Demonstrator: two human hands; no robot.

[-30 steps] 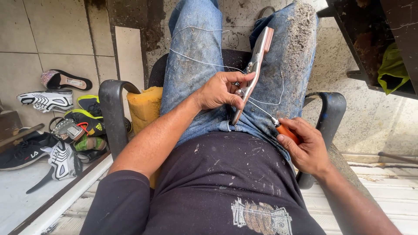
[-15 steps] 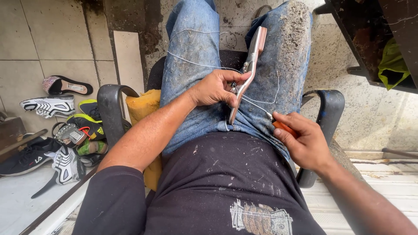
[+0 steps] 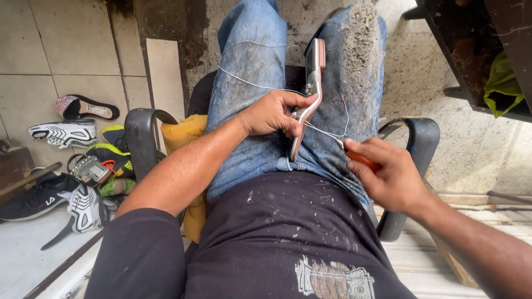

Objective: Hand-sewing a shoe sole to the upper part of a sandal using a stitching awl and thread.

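Mid-stitch: your left hand (image 3: 274, 113) grips the sole (image 3: 306, 99); your right hand (image 3: 390, 177) clenches the awl (image 3: 359, 158); next, draw the thread (image 3: 327, 132) taut.

No packages, signs or screens near your fingers. Only a small white rectangular label (image 3: 46, 201) on a black shoe (image 3: 33, 196), far left of your left-hand fingers (image 3: 296, 108).

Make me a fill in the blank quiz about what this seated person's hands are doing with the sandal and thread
1. The left hand grips a pink sandal held between the ____.
2. The right hand holds a tool with an ____ handle.
3. White thread runs from the tool to the ____.
4. Shoes lie on the floor to the person's ____.

Missing words: knees; orange; sandal; left
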